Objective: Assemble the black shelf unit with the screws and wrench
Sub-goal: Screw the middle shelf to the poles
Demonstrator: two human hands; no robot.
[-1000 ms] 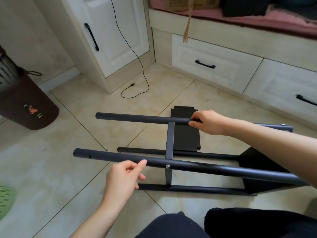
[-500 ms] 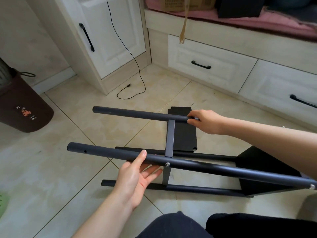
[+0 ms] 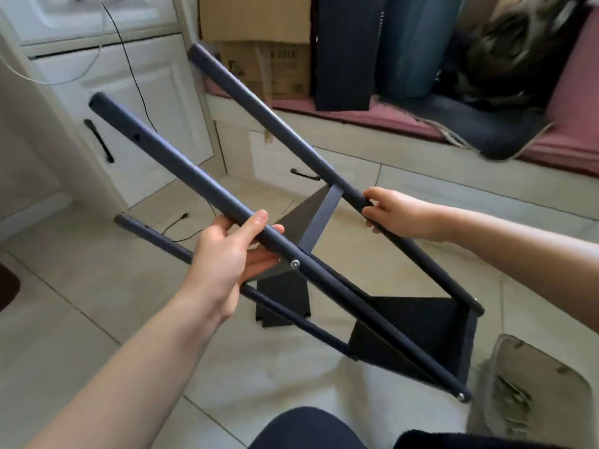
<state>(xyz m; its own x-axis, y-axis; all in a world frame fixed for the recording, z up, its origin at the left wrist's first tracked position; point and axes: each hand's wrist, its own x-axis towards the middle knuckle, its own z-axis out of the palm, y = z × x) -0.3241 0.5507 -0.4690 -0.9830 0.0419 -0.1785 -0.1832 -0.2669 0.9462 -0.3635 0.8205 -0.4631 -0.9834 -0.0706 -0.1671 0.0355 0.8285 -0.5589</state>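
- Tiled floor (image 3: 97,286) underlies the work area, bounded by white cabinets (image 3: 155,102) at left and a cushioned bench (image 3: 405,124) stacked with cardboard boxes (image 3: 259,43) at the rear.
- Black shelf unit (image 3: 405,332), partly assembled, is held tilted off the floor between both hands, its free pole ends pointing up and left towards the cabinets and its fitted panel end low at right.
- Loose black panel (image 3: 282,303) lies flat on the tiles beneath the frame, not yet fitted.
- Left hand (image 3: 227,257) wraps the near pole (image 3: 181,166) from below, thumb over the top, just beside the crossbar joint.
- Right hand (image 3: 392,212) curls its fingers round the far pole (image 3: 275,115) near the same crossbar (image 3: 321,222).
- Screw (image 3: 295,263) shows at the near-pole joint; whether it is tight cannot be told.
- No wrench or spare screws are visible.
- Risk, as judged: only one end is braced, so the free pole ends may splay or twist and strain the joints; a swing could strike the cabinets; a slip would drop the frame onto the loose panel.
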